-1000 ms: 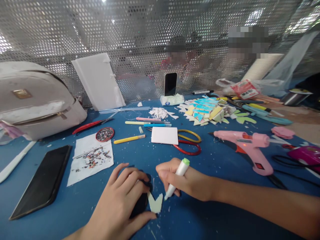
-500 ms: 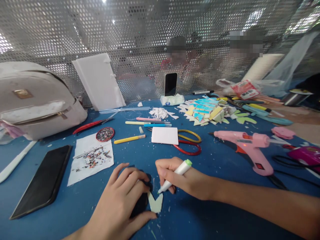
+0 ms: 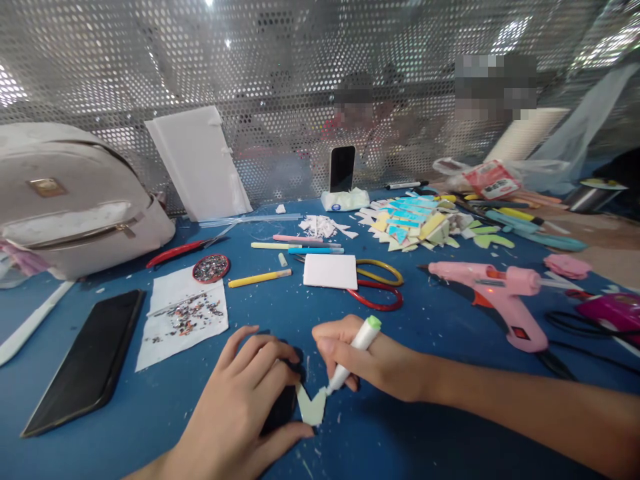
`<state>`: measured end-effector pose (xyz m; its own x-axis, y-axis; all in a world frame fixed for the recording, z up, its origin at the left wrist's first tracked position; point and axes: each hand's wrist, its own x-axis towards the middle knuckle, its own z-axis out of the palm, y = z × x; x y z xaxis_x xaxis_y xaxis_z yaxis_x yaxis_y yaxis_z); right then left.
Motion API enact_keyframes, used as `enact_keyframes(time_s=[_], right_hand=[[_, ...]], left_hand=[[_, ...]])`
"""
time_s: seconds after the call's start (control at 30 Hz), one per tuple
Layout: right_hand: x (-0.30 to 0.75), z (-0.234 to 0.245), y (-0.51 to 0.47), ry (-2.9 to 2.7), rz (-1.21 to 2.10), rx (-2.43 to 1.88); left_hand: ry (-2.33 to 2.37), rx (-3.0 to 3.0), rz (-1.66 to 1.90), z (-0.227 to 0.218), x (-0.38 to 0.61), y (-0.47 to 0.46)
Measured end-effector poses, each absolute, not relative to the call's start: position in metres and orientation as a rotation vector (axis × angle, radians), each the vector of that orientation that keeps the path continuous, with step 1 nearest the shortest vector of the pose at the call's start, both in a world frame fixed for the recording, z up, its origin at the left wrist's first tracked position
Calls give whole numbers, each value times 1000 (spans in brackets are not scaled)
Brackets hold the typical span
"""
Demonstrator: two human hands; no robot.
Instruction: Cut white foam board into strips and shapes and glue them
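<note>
A pale green cut-out piece (image 3: 313, 408) with a V-shaped notch lies flat on the blue table. My left hand (image 3: 245, 387) steadies it, with the thumb at its lower edge and the forefinger at its upper left. The other left fingers are spread and curved over the tabletop. In my right hand (image 3: 367, 360) is a white marker with a green end (image 3: 357, 350), pinched between thumb and fingers and tilted. The marker's tip is at the upper right point of the piece.
Ahead lie scissors (image 3: 383, 303) under a white block (image 3: 330, 271), and a yellow marker (image 3: 260, 278). To the right is a pink glue gun (image 3: 493, 287) with its cable. Leftward are a black phone (image 3: 87, 360) and beads on paper (image 3: 160, 340). Coloured scraps (image 3: 413, 220) are heaped behind.
The marker in my right hand has shifted slightly right and down, its tip now at the piece's right point. My left hand and the piece stay put.
</note>
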<state>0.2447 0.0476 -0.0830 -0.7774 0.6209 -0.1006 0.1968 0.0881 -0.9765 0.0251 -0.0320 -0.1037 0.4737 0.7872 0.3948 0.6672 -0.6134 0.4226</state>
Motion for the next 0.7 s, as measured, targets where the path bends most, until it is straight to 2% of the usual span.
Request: enact_keyframes(time_s=[0.7], right_hand=[[244,-84,46,-2029,1723,-807]], left_hand=[[1250,2491,839,-104,25,-32]])
